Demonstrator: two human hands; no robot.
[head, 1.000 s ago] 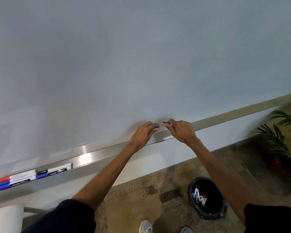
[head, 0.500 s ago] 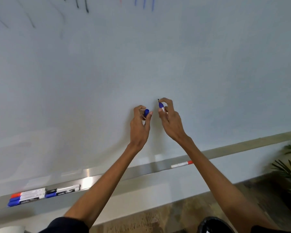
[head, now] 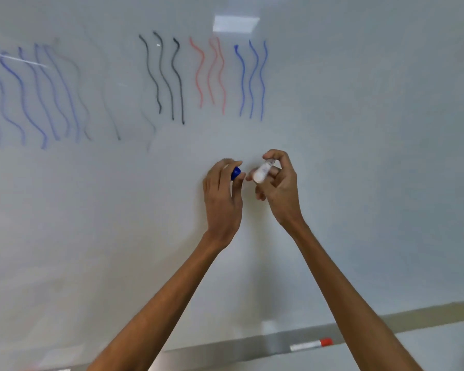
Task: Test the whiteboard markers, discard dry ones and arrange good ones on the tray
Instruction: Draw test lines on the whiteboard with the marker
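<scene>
Both my hands are raised in front of the whiteboard (head: 359,170). My left hand (head: 221,194) pinches a blue marker cap (head: 235,173) between its fingertips. My right hand (head: 277,188) grips the white barrel of the uncapped marker (head: 261,172), its rear end toward me and its tip hidden behind my fingers near the board. The two hands are a few centimetres apart. A red-capped marker (head: 311,344) lies on the metal tray (head: 225,352) at the board's bottom edge.
Wavy test lines mark the upper board: faint blue strokes (head: 38,95) at left, black lines (head: 166,79), red lines (head: 212,73) and blue lines (head: 252,79) in the middle. The wall below the tray shows at bottom right.
My hands rose from the tray up the board and the view tilted up with them. The cap came off the blue marker; the markers at the tray's left end and the bin left the view.
</scene>
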